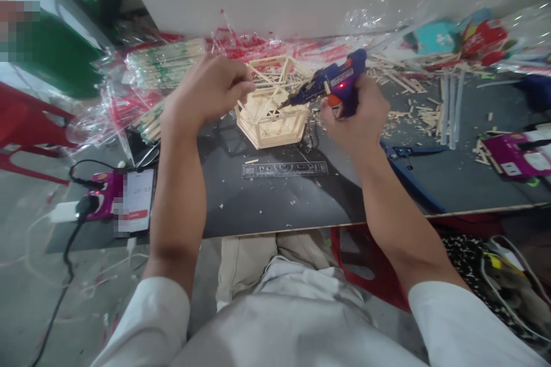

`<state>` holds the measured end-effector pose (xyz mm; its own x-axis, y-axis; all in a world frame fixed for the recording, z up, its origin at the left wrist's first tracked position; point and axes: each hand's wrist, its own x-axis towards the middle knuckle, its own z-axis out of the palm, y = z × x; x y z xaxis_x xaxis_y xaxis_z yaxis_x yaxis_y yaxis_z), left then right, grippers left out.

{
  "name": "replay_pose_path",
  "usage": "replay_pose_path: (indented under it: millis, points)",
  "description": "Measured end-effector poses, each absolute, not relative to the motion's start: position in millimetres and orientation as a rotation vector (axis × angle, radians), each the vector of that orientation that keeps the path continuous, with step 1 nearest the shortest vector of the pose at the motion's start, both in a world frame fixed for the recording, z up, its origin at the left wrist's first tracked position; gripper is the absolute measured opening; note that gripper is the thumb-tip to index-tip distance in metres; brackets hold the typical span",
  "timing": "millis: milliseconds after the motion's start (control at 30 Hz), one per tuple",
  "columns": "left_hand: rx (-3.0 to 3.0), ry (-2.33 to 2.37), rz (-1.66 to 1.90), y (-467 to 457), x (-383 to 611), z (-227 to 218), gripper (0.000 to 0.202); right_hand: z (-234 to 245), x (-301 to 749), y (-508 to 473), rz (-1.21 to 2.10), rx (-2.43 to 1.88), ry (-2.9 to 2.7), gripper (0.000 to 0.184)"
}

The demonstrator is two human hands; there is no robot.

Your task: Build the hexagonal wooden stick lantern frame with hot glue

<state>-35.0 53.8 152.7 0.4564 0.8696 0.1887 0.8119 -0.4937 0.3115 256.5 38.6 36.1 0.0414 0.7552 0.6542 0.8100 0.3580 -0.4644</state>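
A hexagonal basket of thin wooden sticks (pixel 272 125) stands on a dark board (pixel 275 195). My right hand (pixel 355 114) is closed round a blue glue gun (pixel 333 83) with a red light on its side. The gun's nozzle points left at the upper part of the stick basket. My left hand (pixel 209 89) hovers over the basket's left side, its fingers pinched on a thin wooden stick (pixel 258 73) that lies across the top of the frame.
Packs of sticks in clear plastic (pixel 166 63) lie at the back left. Loose stick offcuts (pixel 424 114) and glue rods (pixel 450 109) scatter on the right. A phone (pixel 138 200) and a purple box (pixel 516 155) sit at the sides. Red stool (pixel 26 126) stands left.
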Motion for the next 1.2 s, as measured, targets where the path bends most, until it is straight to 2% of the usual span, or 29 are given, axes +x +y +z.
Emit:
replay_pose_path:
  millis: [400,667,967,1200]
  points:
    - [2.568,1.501,0.446,53.8,-34.2,151.3,0.035,33.6,245.0,31.7,-0.089,-1.4,-1.885,0.041]
    - [2.578,1.477,0.453,53.0,-34.3,152.8,0.035,37.1,242.7,29.4,-0.223,-1.332,-1.917,0.043]
    - [2.579,1.474,0.473,54.1,-33.3,151.5,0.035,39.2,244.3,28.6,-0.113,-1.32,-1.94,0.038]
    - [2.553,1.475,0.455,52.5,-32.0,153.2,0.036,37.5,248.5,31.0,-0.098,-1.291,-1.95,0.041]
